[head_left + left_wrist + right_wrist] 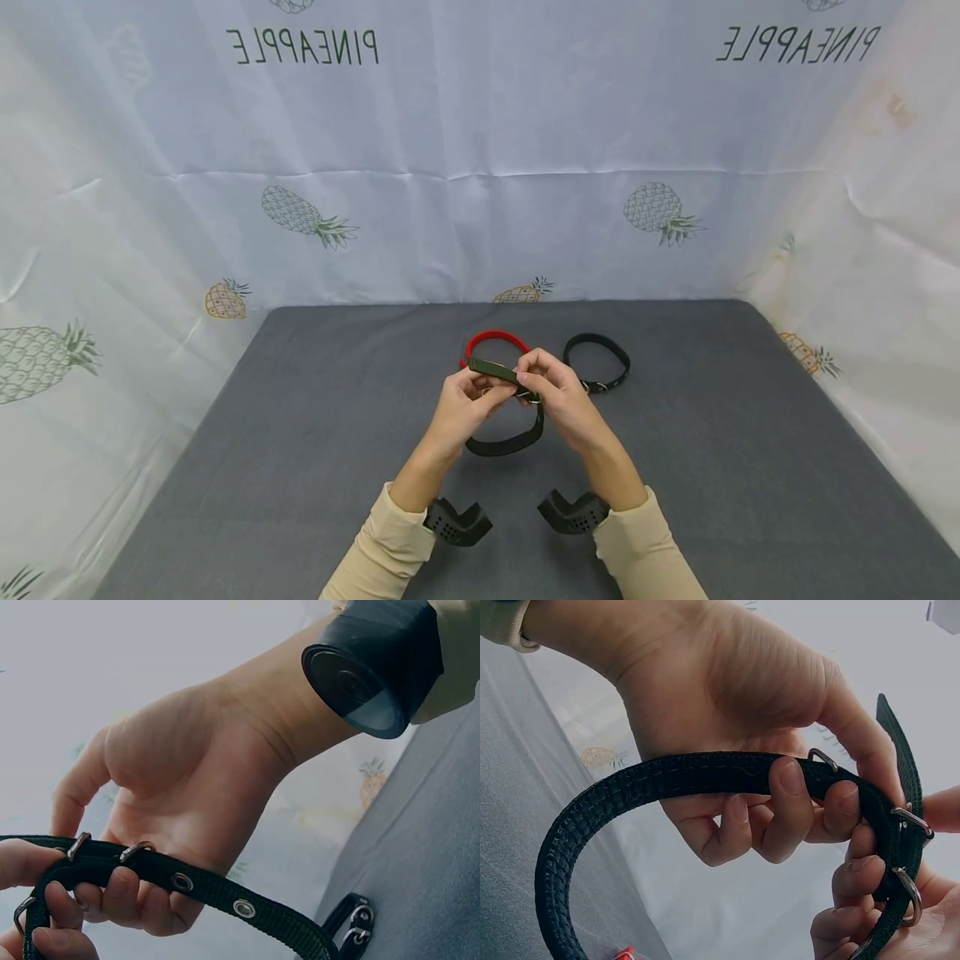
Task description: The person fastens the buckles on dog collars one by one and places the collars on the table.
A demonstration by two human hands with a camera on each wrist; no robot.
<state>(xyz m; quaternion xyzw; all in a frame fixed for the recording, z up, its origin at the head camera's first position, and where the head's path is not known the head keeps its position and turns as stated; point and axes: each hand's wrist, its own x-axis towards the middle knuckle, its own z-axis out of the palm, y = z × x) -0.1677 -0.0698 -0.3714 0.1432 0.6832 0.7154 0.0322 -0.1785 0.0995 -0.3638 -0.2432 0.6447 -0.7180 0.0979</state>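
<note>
Both hands hold a dark green dog collar [504, 447] above the table, its loop hanging below the fingers. The left hand [459, 410] pinches the strap near its free tip, which sticks out over that hand. With thumb and fingers, the right hand [568, 407] grips the strap near the metal buckle. In the left wrist view, metal rings and eyelets show along the collar [214, 896]. The right wrist view shows the collar [562, 847] curving in a wide loop. Fingers of both hands partly cover the buckle area.
A red collar [495, 334] lies behind the hands, partly hidden by them. To its right, a black collar [597, 337] with a buckle lies in a loop on the grey tabletop [300, 467]. White pineapple-printed curtains [450, 242] stand behind and at both sides.
</note>
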